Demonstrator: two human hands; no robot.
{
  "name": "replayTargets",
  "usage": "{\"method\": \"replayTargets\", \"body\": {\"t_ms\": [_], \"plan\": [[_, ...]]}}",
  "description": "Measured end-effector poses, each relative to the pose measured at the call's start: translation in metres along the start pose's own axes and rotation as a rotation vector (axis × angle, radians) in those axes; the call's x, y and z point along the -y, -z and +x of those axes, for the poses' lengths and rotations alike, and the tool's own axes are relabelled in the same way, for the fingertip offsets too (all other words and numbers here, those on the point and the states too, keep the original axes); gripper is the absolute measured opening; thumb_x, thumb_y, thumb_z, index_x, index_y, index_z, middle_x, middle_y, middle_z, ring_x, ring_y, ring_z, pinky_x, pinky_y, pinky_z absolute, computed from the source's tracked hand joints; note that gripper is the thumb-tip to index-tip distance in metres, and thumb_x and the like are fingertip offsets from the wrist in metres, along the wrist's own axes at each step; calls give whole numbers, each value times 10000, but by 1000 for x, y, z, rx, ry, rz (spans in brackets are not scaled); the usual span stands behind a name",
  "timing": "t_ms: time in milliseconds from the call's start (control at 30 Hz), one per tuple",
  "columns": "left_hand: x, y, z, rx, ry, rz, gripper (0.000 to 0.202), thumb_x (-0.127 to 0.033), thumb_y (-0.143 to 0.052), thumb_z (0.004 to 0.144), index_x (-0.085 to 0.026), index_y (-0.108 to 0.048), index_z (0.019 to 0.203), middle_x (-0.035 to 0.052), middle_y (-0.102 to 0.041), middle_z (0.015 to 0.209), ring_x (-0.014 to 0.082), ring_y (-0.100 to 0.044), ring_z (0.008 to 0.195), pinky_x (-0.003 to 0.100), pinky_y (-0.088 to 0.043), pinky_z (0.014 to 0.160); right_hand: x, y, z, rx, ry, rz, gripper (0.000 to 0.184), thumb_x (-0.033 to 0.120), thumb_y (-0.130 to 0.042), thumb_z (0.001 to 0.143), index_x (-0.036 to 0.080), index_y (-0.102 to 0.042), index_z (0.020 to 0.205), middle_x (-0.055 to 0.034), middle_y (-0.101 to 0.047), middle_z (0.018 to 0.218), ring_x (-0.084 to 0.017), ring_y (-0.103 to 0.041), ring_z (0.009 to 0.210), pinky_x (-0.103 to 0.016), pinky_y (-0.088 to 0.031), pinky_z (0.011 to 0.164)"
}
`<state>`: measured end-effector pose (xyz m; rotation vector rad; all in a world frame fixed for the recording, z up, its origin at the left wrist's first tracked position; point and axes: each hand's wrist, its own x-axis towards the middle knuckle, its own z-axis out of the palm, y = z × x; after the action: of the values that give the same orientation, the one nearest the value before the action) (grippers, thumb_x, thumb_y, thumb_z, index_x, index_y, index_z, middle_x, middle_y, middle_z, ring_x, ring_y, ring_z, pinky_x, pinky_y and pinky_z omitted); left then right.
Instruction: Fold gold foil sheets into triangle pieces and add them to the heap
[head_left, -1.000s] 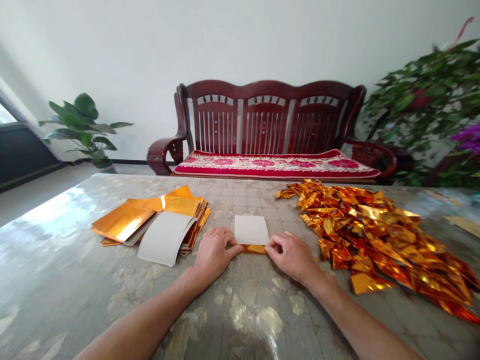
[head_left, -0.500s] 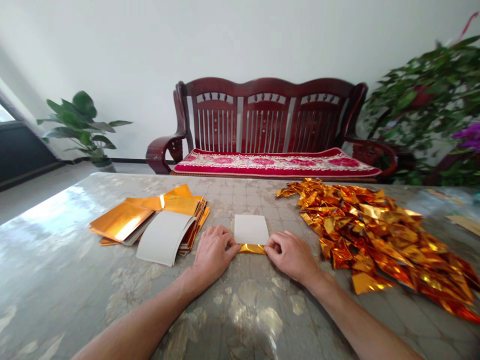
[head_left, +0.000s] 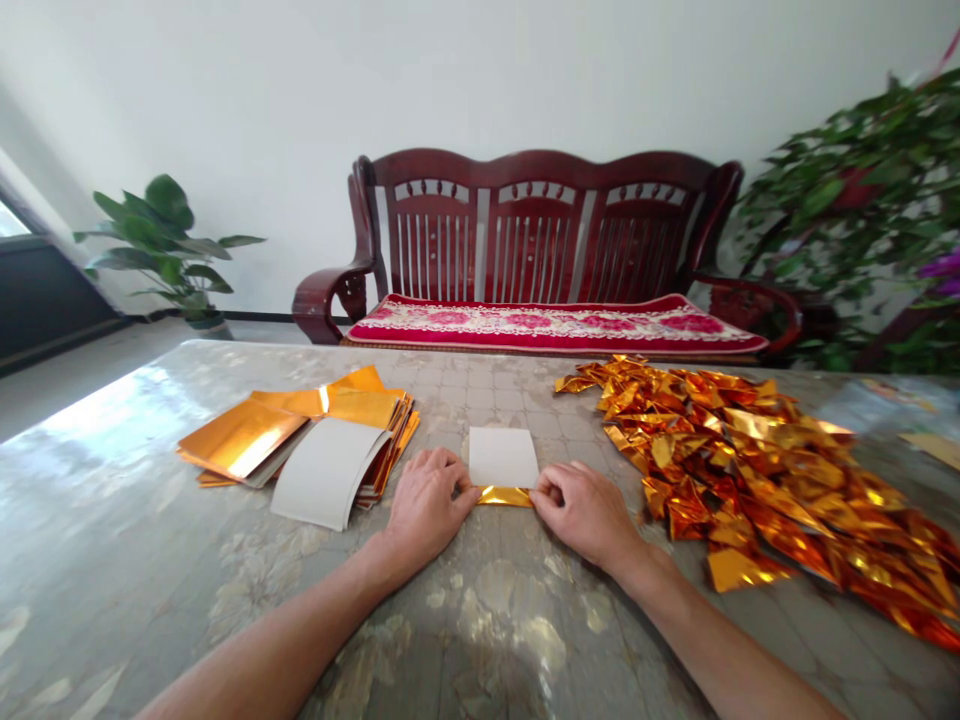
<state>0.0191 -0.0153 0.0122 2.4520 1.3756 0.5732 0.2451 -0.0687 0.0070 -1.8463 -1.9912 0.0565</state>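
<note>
A small sheet of paper (head_left: 502,457), white side up, lies on the table in front of me with its near edge folded over into a narrow gold strip (head_left: 504,495). My left hand (head_left: 427,505) pinches the strip's left end with curled fingers. My right hand (head_left: 585,510) pinches the right end the same way. Both hands rest on the tabletop.
A stack of flat gold sheets (head_left: 300,440) with one white side showing lies at the left. A large heap of folded gold foil pieces (head_left: 757,470) spreads at the right. The marbled table (head_left: 480,620) reaches the near edge. A wooden bench (head_left: 540,255) and potted plants stand behind.
The hands stay at the two ends of the fold; the gold strip looks a little brighter and wider. The camera has tilted slightly.
</note>
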Motion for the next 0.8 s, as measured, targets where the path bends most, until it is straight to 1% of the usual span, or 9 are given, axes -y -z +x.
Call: {"method": "replayTargets", "body": {"t_ms": [167, 367, 500, 800], "plan": [[1, -2, 5, -10, 10, 7, 195, -353, -649, 872, -212, -682, 742, 35, -638, 956, 216, -554, 955, 348, -406, 864, -1, 0, 2, -18, 3, 12, 171, 245, -616, 829, 228, -581, 662, 12, -636, 679, -163, -549, 690, -281, -325, 620], [1, -4, 10, -29, 9, 23, 219, -376, -641, 883, -209, -680, 747, 36, -635, 972, 220, -552, 956, 349, -399, 851, -3, -1, 6, -47, 3, -7, 164, 219, -621, 822, 221, -579, 663, 12, -634, 694, -155, -543, 676, -284, -310, 618], [1, -5, 10, -26, 11, 30, 225, -375, -644, 880, -205, -668, 735, 32, -630, 941, 219, -549, 947, 346, -394, 849, -2, -1, 6, -41, 5, -26, 164, 230, -611, 835, 218, -584, 673, 11, -635, 703, -159, -546, 690, -283, -303, 626], [2, -7, 10, -31, -1, -15, 228, -357, -645, 877, -198, -659, 714, 34, -621, 940, 216, -541, 954, 338, -395, 860, -3, -2, 5, -21, 0, -29, 165, 233, -603, 846, 215, -579, 683, 11, -631, 709, -156, -538, 692, -280, -294, 629]]}}
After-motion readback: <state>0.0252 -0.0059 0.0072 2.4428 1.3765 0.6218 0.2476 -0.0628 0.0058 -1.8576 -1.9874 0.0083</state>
